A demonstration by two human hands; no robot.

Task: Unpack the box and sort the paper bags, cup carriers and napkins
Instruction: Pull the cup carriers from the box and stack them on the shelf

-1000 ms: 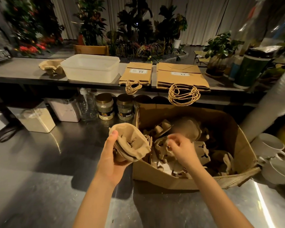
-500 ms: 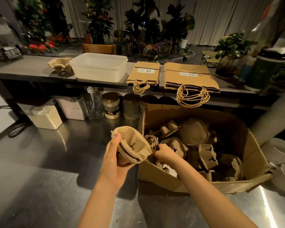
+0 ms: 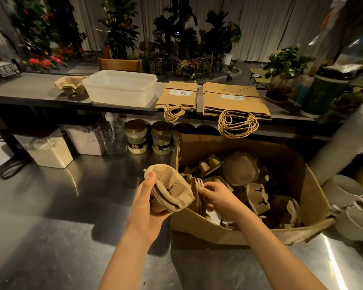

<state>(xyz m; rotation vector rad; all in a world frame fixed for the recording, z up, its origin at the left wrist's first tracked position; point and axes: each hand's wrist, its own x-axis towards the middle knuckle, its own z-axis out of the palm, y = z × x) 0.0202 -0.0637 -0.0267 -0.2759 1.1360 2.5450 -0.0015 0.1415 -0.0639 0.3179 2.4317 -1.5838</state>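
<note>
**Though bags are sorted, carriers remain**

Thumb on top, the left hand [image 3: 145, 208] grips nested cup carriers [image 3: 172, 190] beside the cardboard box [image 3: 216, 230]; the right hand [image 3: 219, 198] pinches more inside. Many remain there; paper bags [image 3: 234, 97] lie stacked on the shelf [image 3: 29, 88].

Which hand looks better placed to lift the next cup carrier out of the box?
Right. The right hand is inside the box, pinching upright carriers; the left hand is full, gripping a carrier stack.

White plastic tub [image 3: 122, 88], lidded jars [image 3: 136, 137], white mugs [image 3: 344, 191], potted plant [image 3: 285, 65] behind
</note>
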